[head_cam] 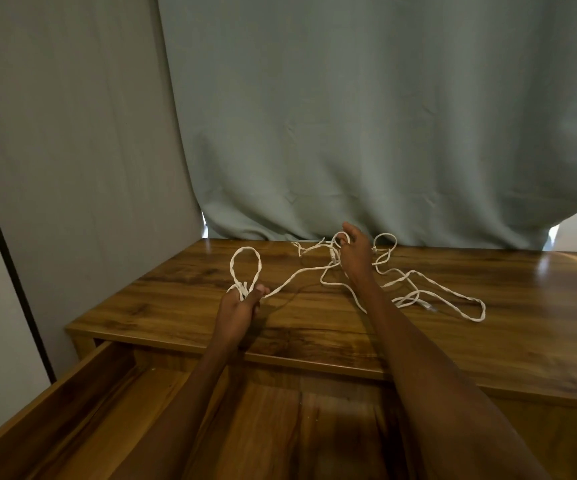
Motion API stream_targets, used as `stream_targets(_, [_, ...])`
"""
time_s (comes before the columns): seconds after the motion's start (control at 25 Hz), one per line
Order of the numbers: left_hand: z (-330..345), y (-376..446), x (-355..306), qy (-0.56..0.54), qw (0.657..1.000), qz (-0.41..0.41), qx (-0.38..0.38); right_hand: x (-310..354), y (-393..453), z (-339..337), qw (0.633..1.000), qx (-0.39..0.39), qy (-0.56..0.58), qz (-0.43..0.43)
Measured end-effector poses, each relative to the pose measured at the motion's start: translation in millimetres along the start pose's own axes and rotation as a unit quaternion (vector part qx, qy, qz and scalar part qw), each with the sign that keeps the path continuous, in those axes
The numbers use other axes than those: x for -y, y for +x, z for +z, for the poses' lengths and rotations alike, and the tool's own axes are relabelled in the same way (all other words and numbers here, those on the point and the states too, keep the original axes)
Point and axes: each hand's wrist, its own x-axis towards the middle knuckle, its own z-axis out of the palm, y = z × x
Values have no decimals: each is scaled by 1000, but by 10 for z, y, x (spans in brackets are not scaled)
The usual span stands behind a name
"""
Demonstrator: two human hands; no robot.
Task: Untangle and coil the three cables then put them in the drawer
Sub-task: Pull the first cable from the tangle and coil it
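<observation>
Head view: the left hand (240,306) pinches a small loop of white cable (245,268) above the wooden table (183,306). The right hand (354,254) grips the tangled cables (415,292) near the table's far edge; individual cables are indistinguishable. The open drawer (82,386) below is cut off.

left hand (236,308) pinching cable loop (245,268), right hand (354,254) in tangle (401,289)

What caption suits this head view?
Left hand holds a coiled loop while right hand works tangled white cables above an open drawer.

Drawer (82,403) cut off below; cables (401,292) perhaps indistinguishable when tangled.
</observation>
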Motion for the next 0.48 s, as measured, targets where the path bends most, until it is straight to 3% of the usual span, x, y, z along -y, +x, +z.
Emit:
stream_targets(0.12, [-33,0,-18,-141,988,-59,15,144,-47,-32,983,-47,175,40])
stream_targets(0.24, [-72,23,-39,-275,953,-127,27,294,-60,-33,970,-55,236,26])
stream_targets(0.4, [-72,-1,-8,-303,941,-150,28,250,11,-34,972,3,222,73])
stream_targets(0.48, [-57,-21,-9,-298,943,-149,23,156,65,-48,986,41,131,98])
